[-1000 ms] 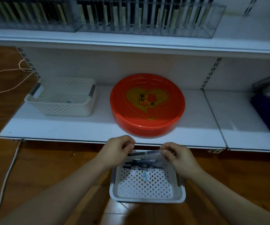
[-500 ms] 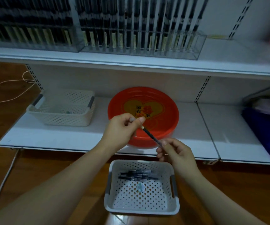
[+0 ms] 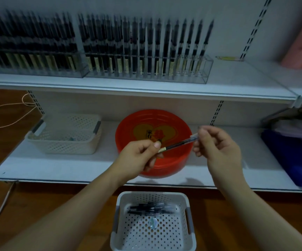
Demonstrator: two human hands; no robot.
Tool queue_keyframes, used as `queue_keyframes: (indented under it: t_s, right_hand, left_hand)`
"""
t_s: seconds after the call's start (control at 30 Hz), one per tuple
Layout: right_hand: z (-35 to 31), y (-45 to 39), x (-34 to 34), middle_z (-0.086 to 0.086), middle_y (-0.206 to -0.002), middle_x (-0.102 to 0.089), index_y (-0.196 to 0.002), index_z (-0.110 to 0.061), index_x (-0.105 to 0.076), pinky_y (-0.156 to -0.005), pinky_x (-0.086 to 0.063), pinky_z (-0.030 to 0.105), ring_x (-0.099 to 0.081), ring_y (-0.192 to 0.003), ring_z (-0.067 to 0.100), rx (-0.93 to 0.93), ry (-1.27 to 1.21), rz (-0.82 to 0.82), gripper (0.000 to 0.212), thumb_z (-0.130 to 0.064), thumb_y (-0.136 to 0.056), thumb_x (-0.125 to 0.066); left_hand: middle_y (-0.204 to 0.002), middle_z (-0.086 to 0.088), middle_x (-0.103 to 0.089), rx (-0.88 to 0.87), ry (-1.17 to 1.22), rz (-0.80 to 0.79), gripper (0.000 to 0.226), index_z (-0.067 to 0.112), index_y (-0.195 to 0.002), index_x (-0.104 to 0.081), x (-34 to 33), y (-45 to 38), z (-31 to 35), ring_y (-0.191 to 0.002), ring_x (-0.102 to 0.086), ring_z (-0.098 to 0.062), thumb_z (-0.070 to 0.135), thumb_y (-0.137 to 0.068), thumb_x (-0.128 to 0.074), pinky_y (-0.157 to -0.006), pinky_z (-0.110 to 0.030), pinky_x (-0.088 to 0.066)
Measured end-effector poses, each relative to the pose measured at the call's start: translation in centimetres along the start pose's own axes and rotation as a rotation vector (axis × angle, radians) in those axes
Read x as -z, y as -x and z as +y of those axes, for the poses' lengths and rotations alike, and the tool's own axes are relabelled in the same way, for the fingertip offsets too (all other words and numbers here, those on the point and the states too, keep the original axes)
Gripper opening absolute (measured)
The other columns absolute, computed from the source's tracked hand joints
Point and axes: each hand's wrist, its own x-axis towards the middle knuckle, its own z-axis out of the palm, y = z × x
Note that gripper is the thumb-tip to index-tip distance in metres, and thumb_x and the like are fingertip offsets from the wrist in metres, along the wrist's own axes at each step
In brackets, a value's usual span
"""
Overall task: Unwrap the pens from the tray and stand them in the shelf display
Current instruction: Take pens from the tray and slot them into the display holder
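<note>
Far to the left of both hands, on the lower shelf [image 3: 56,169], sits a cream perforated basket [image 3: 63,134] with grey handle grips; something small lies in it, though the blur makes it hard to tell what. The left hand [image 3: 137,158] is curled, its thumb and forefinger pinching the pale, yellowish end of a slim dark pen [image 3: 175,145], which runs up and to the right from that pinch to the right hand [image 3: 217,147]. Holding it at both ends, level in front of the body, probably serves to pull a clear sleeve off lengthwise: the glossy, see-through end by the right fingertips looks like wrapping, and the right hand's fingers are closed around it. Behind and just below the two hands lies a round red plastic tray [image 3: 128,127], smooth and shiny, with a yellow heart printed in its middle. Beneath the hands, nearer the person on the brown wooden floor, stands a white perforated basket [image 3: 188,230], squarish with rounded corners, and the remaining wrapped pens [image 3: 150,209] lie flat in a loose bundle at its far end. Above the hands, on the upper shelf, the clear acrylic display racks [image 3: 146,77] hold dark pens upright in narrow slots, row on row; the right-hand slots seem the least crowded, so the freed pen would likely go there.
</note>
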Motion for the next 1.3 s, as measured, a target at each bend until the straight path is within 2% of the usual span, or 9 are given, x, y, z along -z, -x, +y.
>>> queue_keyframes:
  t_s: [0.17,0.3,0.5,0.63,0.73,0.9,1.0,1.1,1.3]
  right_hand:
    - [-3.0,-2.3,-0.4,0.01,-0.078,-0.068,-0.115,-0.012,-0.068,-0.064,-0.055,0.023,-0.064,-0.065,0.012,0.23,0.153,-0.031,0.021,-0.012,-0.095,-0.064]
    - [-4.9,-3.7,-0.5,0.016,-0.089,-0.067,-0.128,-0.019,-0.063,-0.069,-0.057,0.029,-0.067,-0.074,0.024,0.307,0.204,-0.079,0.034,-0.011,-0.095,-0.066]
    - [-8.5,-5.3,-1.7,0.014,-0.088,-0.075,-0.137,-0.022,-0.052,-0.072,-0.056,0.024,-0.073,-0.079,0.018,0.322,0.114,-0.175,0.052,-0.001,-0.093,-0.068]
    - [-11.6,-7.1,-2.3,0.011,-0.087,-0.075,-0.136,-0.022,-0.05,-0.07,-0.056,0.023,-0.073,-0.081,0.018,0.336,0.147,-0.221,0.055,-0.002,-0.09,-0.072]
    - [-13.2,-8.5,-2.5,0.012,-0.084,-0.073,-0.135,-0.024,-0.053,-0.069,-0.058,0.023,-0.073,-0.079,0.016,0.384,0.216,-0.231,0.055,-0.003,-0.089,-0.074]
    - [-15.4,-11.3,-2.8,0.004,-0.083,-0.073,-0.136,-0.028,-0.054,-0.075,-0.061,0.032,-0.073,-0.082,0.016,0.498,0.325,-0.128,0.053,-0.012,-0.091,-0.074]
    - [-16.4,-13.1,-3.4,0.002,-0.086,-0.074,-0.135,-0.033,-0.052,-0.082,-0.061,0.043,-0.073,-0.083,0.015,0.541,0.365,-0.07,0.05,-0.017,-0.092,-0.073]
    - [-16.8,-14.6,-4.5,-0.002,-0.088,-0.075,-0.135,-0.034,-0.052,-0.084,-0.06,0.045,-0.073,-0.085,0.014,0.58,0.407,-0.023,0.049,-0.019,-0.092,-0.071]
    - [-16.8,-15.6,-6.4,-0.011,-0.088,-0.07,-0.139,-0.034,-0.051,-0.082,-0.057,0.029,-0.067,-0.082,0.0,0.594,0.56,-0.01,0.049,-0.019,-0.095,-0.068]
  left_hand:
    - [-0.065,-0.002,-0.059,0.004,0.162,-0.146,0.031,0.008,-0.091,-0.067,-1.4,0.3,1.9,-0.055,-0.051,-0.011,0.033,-0.097,-0.051,-0.053,-0.018,-0.042]
    - [-0.072,-0.004,-0.059,-0.056,0.308,-0.194,0.025,0.006,-0.102,-0.066,-2.1,-0.3,2.9,-0.061,-0.052,-0.014,0.025,-0.1,-0.05,-0.058,-0.023,-0.046]
    - [-0.074,-0.006,-0.056,-0.087,0.502,-0.196,0.025,0.001,-0.11,-0.062,-2.7,-1.6,6.2,-0.064,-0.05,-0.016,0.018,-0.098,-0.047,-0.059,-0.026,-0.047]
    - [-0.075,-0.007,-0.059,-0.128,0.484,-0.093,0.023,0.002,-0.11,-0.063,-2.8,-2.7,8.4,-0.064,-0.053,-0.015,0.012,-0.103,-0.044,-0.059,-0.026,-0.048]
    - [-0.084,-0.006,-0.066,-0.162,0.329,0.056,0.023,0.007,-0.11,-0.064,-2.4,-3.4,9.8,-0.07,-0.06,-0.014,0.008,-0.106,-0.042,-0.064,-0.027,-0.054]
    - [-0.109,0.014,-0.066,-0.436,-0.37,0.471,0.026,0.026,-0.124,-0.064,-0.5,-4.7,11.6,-0.101,-0.06,-0.004,0.023,-0.105,-0.047,-0.087,-0.026,-0.05]
    - [-0.127,0.009,-0.058,-0.56,-0.638,0.528,0.032,0.018,-0.132,-0.06,0.0,-5.5,12.3,-0.122,-0.048,-0.007,0.023,-0.102,-0.051,-0.102,-0.026,-0.042]
    - [-0.134,0.003,-0.056,-0.606,-0.819,0.561,0.035,0.014,-0.132,-0.059,0.2,-6.6,12.3,-0.132,-0.043,-0.014,0.02,-0.098,-0.056,-0.111,-0.035,-0.038]
    - [-0.136,-0.002,-0.054,-0.584,-0.944,0.612,0.04,0.012,-0.128,-0.06,0.2,-7.3,12.1,-0.134,-0.042,-0.02,0.014,-0.088,-0.064,-0.111,-0.04,-0.036]
